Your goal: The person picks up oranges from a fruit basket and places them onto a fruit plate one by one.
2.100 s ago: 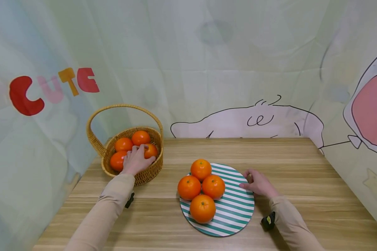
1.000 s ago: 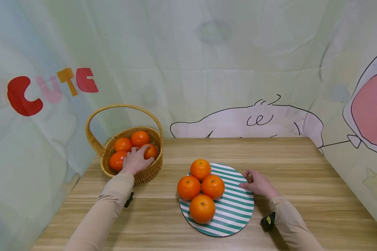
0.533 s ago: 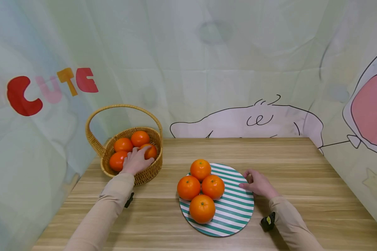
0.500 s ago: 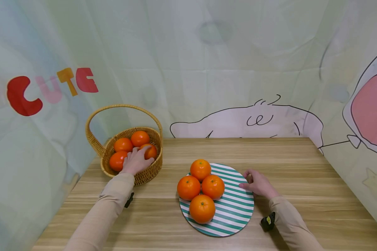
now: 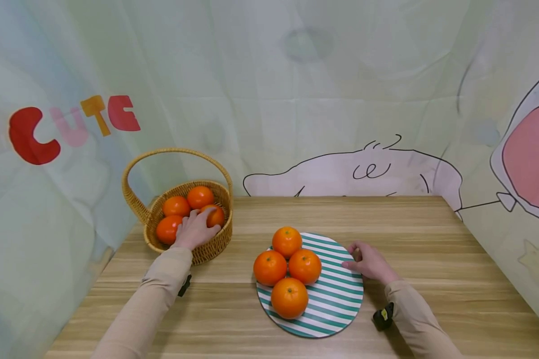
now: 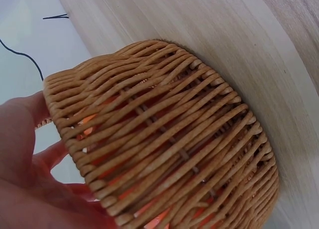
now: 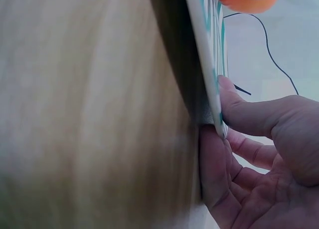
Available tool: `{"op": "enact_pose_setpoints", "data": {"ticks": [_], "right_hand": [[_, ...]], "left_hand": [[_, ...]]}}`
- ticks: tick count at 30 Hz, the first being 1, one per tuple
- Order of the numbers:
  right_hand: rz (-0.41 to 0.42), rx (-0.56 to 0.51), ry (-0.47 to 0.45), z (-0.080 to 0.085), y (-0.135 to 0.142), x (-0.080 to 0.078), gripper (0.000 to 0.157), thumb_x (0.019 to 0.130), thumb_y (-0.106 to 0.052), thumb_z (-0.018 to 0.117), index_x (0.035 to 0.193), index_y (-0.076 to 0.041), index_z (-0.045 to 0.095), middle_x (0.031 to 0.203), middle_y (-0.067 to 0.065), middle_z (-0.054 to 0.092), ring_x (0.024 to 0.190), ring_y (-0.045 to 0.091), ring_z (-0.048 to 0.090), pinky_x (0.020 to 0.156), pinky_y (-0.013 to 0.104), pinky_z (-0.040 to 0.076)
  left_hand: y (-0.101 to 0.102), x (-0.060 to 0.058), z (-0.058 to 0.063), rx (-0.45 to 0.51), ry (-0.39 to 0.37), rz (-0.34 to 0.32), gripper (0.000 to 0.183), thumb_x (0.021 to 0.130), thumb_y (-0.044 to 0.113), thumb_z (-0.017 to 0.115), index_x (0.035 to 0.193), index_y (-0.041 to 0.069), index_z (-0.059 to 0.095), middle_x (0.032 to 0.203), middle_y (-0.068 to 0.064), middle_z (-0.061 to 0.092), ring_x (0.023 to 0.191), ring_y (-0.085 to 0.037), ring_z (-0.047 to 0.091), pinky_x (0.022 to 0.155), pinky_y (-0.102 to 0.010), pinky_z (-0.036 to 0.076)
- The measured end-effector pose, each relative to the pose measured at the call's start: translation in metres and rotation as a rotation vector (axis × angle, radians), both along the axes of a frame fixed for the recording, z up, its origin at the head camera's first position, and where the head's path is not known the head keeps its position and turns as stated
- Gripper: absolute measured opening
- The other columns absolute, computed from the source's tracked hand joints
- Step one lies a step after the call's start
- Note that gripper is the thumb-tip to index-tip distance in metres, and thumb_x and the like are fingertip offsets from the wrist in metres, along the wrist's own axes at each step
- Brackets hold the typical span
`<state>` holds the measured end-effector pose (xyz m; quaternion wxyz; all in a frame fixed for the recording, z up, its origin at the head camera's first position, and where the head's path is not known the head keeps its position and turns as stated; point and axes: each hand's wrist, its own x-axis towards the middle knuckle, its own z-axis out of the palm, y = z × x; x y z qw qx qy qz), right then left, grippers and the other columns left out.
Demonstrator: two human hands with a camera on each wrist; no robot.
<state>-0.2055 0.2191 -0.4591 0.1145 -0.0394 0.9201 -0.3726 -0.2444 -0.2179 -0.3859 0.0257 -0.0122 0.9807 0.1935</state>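
A wicker basket [image 5: 213, 248] with a tall handle holds several glossy, round orange-red fruits [image 5: 176, 207]. My left hand [image 5: 195, 230] reaches over its near rim, thumb and index finger about the right-hand fruit [image 5: 214, 217]. In the left wrist view, the basket wall [image 6: 164, 124] hides the left fingertips, so their grip is unclear. Several oranges [image 5: 289, 298] sit on the left part of a round plate [image 5: 339, 289] with green and white stripes. At the plate's right edge my right hand [image 5: 372, 262] pinches the rim; the right wrist view shows thumb above, fingers [image 7: 214, 164] below.
Everything stands on a wooden table [image 5: 224, 319]. Bare wood separates basket and plate. A printed cloth backdrop [image 5: 269, 114] rises behind the table and on both sides, close behind the basket handle [image 5: 175, 150].
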Motion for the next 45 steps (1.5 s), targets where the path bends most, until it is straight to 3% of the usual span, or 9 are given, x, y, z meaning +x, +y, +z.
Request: {"op": "enact_pose_setpoints", "data": {"ticks": [20, 28, 39, 45], "right_hand": [[-0.007, 0.012, -0.009, 0.002, 0.0, 0.0, 0.036, 0.089, -0.018, 0.077, 0.114, -0.002, 0.056, 0.082, 0.008, 0.05, 0.069, 0.02, 0.049, 0.058, 0.03, 0.044], [0.001, 0.005, -0.021, 0.003, -0.001, 0.001, 0.035, 0.089, -0.018, 0.076, 0.113, -0.002, 0.055, 0.081, 0.008, 0.05, 0.069, 0.02, 0.049, 0.058, 0.03, 0.045], [-0.013, 0.006, -0.035, 0.002, -0.001, -0.001, 0.036, 0.089, -0.018, 0.076, 0.115, -0.003, 0.056, 0.083, 0.008, 0.051, 0.071, 0.021, 0.05, 0.058, 0.03, 0.047], [-0.012, 0.006, -0.034, 0.003, -0.001, -0.001, 0.037, 0.089, -0.018, 0.076, 0.116, -0.002, 0.056, 0.084, 0.009, 0.051, 0.071, 0.021, 0.049, 0.058, 0.03, 0.046]], "left_hand": [[-0.003, -0.004, 0.0, 0.0, 0.012, -0.01, 0.059, 0.097, 0.033, 0.056, 0.151, 0.017, 0.04, 0.15, -0.033, 0.035, 0.128, -0.056, 0.042, 0.106, -0.073, 0.032], [-0.009, -0.009, -0.002, 0.012, -0.005, -0.005, 0.065, 0.097, 0.031, 0.057, 0.154, 0.013, 0.033, 0.148, -0.037, 0.033, 0.129, -0.059, 0.04, 0.106, -0.073, 0.032], [-0.007, -0.016, -0.002, 0.015, 0.011, -0.018, 0.063, 0.093, 0.022, 0.062, 0.149, 0.011, 0.036, 0.154, -0.027, 0.036, 0.125, -0.056, 0.046, 0.101, -0.071, 0.038], [-0.004, -0.023, -0.011, -0.03, 0.015, -0.011, 0.067, 0.091, 0.018, 0.066, 0.149, 0.013, 0.032, 0.152, -0.028, 0.036, 0.121, -0.056, 0.048, 0.101, -0.069, 0.037]]}}
